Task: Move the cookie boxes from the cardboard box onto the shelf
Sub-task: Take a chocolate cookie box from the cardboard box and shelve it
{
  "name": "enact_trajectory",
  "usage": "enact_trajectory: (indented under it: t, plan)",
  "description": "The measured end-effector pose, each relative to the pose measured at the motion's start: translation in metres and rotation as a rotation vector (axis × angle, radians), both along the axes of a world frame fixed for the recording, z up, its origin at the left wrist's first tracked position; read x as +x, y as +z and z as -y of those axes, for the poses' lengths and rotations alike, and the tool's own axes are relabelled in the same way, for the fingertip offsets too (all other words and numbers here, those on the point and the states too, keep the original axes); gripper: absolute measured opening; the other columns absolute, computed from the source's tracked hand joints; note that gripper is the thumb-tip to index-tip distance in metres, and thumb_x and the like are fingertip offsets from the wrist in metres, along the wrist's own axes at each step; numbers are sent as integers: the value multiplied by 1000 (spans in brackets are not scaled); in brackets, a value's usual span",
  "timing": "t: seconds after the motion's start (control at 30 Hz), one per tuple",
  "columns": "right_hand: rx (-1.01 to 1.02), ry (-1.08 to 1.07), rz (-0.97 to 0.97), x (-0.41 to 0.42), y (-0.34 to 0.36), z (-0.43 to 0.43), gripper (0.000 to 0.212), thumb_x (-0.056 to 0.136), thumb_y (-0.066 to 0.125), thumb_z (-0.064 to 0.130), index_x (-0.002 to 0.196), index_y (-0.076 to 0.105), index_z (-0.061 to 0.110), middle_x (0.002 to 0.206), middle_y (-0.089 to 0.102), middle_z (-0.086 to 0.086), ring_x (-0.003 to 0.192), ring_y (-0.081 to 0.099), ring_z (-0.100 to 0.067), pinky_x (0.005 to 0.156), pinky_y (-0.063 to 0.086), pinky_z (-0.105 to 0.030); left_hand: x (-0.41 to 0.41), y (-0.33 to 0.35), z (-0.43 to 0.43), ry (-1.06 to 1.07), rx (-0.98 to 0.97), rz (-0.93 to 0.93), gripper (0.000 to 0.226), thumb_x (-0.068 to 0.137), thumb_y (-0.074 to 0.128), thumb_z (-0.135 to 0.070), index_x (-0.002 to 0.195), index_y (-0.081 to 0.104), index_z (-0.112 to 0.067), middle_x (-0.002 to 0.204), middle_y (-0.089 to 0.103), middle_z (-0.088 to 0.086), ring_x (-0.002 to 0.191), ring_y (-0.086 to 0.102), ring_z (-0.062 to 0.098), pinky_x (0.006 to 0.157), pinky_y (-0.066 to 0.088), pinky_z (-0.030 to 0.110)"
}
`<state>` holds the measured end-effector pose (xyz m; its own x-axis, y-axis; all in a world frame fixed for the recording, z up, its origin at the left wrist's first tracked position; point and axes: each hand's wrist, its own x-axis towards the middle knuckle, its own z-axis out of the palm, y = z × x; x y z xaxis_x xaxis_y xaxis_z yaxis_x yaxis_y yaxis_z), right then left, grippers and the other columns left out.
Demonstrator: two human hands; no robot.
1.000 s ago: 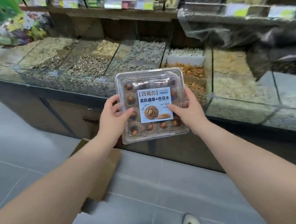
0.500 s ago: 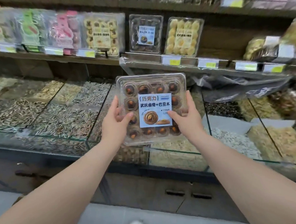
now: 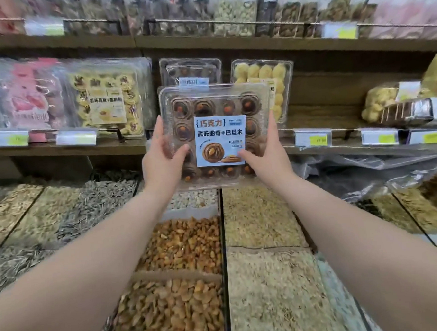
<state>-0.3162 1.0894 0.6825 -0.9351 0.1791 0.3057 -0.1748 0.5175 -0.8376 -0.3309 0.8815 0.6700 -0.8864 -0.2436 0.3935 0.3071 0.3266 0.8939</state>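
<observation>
I hold a clear plastic cookie box (image 3: 214,107) of dark chocolate cookies with a blue and white label upright in front of the wooden shelf (image 3: 311,120). My left hand (image 3: 161,158) grips its left edge, thumb on the front. My right hand (image 3: 264,150) grips its right edge, thumb on the label. Right behind it on the shelf stands another box of the same chocolate cookies (image 3: 189,70), mostly hidden. A box of pale yellow cookies (image 3: 263,72) stands to its right. The cardboard box is out of view.
Left on the same shelf stand a yellow cookie box (image 3: 107,100) and pink packs (image 3: 29,99). Price tags (image 3: 312,137) line the shelf edge. Below lie open bins of nuts and seeds (image 3: 186,245) under glass. A higher shelf (image 3: 231,40) carries more packs.
Both hands have lifted the box up and forward toward the shelf, close in front of the chocolate box standing there. My view has tilted up, so the floor is gone.
</observation>
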Motion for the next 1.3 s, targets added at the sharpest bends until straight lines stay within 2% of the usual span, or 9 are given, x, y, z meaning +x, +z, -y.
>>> enact_trajectory:
  t: [0.13, 0.3, 0.53, 0.63, 0.83, 1.0, 1.1, 1.2, 1.3]
  plan:
    - [73, -59, -32, -70, 23, 2, 106, 84, 73, 24, 152, -8, 35, 154, 33, 2, 138, 37, -21, 108, 36, -42, -64, 20, 3, 2, -144, -47, 100, 77, 78, -25, 152, 13, -34, 137, 52, -2, 126, 48, 13, 106, 38, 32]
    - [46, -127, -129, -157, 42, 14, 106, 81, 75, 19, 152, -3, 34, 155, 30, 4, 138, 35, -18, 109, 34, -40, -146, 39, -7, 93, -245, -97, 125, 66, 86, -25, 153, -4, -27, 154, 30, 1, 141, 29, 16, 111, 28, 34]
    - [183, -190, -117, -261, 29, 35, 106, 82, 74, 33, 151, -7, 28, 145, 45, -2, 120, 55, -24, 88, 46, -36, -257, 33, 10, 199, -364, -121, 119, 71, 83, -19, 153, -3, -24, 143, 32, 9, 132, 36, 21, 107, 29, 29]
    - [279, -209, -67, -291, 21, 41, 109, 81, 74, 39, 151, -8, 24, 126, 60, -5, 104, 61, -25, 73, 46, -34, -290, 21, 17, 218, -426, -66, 120, 71, 83, -18, 153, -4, -23, 142, 32, 11, 130, 38, 26, 107, 31, 34]
    - [317, -187, -51, -323, 4, 49, 109, 81, 73, 40, 151, -8, 23, 133, 54, -4, 114, 56, -23, 75, 44, -33, -323, 10, 28, 224, -450, 32, 119, 71, 83, -20, 153, -2, -23, 145, 31, 13, 133, 36, 28, 110, 29, 37]
    - [346, -155, -13, -323, 1, 50, 110, 85, 68, 42, 149, -19, 24, 128, 54, -5, 86, 48, -14, 65, 39, -31, -321, 8, 29, 213, -458, 104, 116, 76, 79, -23, 153, -7, -24, 151, 29, 13, 135, 35, 28, 109, 30, 37]
    - [357, -159, 28, -322, 3, 52, 111, 85, 69, 39, 149, -20, 24, 135, 45, -10, 102, 52, -19, 72, 40, -33, -315, 14, 26, 197, -520, 185, 111, 80, 75, -32, 153, -8, -20, 157, 19, 14, 141, 27, 30, 112, 27, 40]
    - [371, -170, 76, -310, 11, 50, 112, 84, 71, 34, 150, -18, 21, 149, 22, -14, 133, 35, -29, 100, 38, -38, -298, 20, 24, 176, -560, 221, 95, 84, 68, -43, 153, 8, -18, 158, 13, 15, 144, 20, 30, 114, 23, 38]
    - [385, -151, 94, -280, 20, 42, 102, 85, 68, 32, 152, -8, 19, 155, 13, -13, 142, 18, -30, 114, 25, -41, -264, 23, 22, 134, -555, 124, 73, 86, 66, -42, 147, 34, -17, 150, 33, 13, 134, 37, 25, 107, 30, 33]
